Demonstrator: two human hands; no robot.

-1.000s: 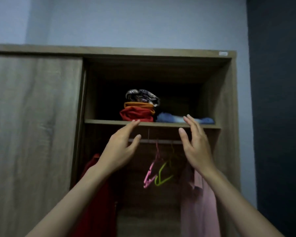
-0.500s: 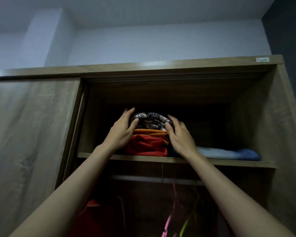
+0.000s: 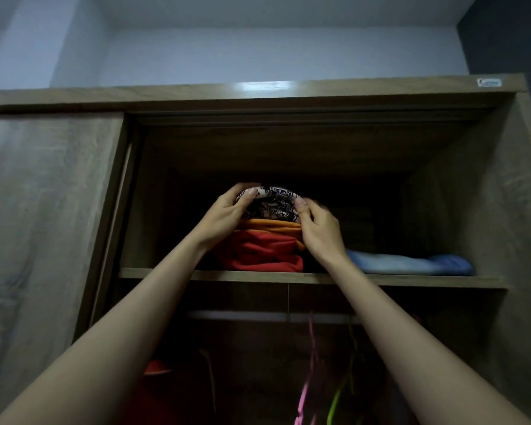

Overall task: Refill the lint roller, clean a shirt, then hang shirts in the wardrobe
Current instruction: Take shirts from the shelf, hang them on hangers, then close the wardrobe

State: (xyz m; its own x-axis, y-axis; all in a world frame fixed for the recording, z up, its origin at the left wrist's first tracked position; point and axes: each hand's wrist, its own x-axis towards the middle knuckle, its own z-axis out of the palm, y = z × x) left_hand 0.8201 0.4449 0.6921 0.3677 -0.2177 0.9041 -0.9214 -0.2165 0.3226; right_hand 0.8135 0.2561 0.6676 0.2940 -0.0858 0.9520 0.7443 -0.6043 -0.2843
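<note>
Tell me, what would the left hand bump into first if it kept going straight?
The patterned folded cloth it grips: the left hand points right into it. Depth behind is unclear.

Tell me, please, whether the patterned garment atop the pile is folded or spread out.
Folded: the patterned garment is a compact bundle atop the pile, gripped by the left hand and right hand.

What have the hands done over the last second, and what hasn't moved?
Both hands rose from near the hanging rail to the top shelf. The left hand and right hand now grip the patterned garment atop the pile. The orange garment, red garment and blue garment stayed put.
</note>
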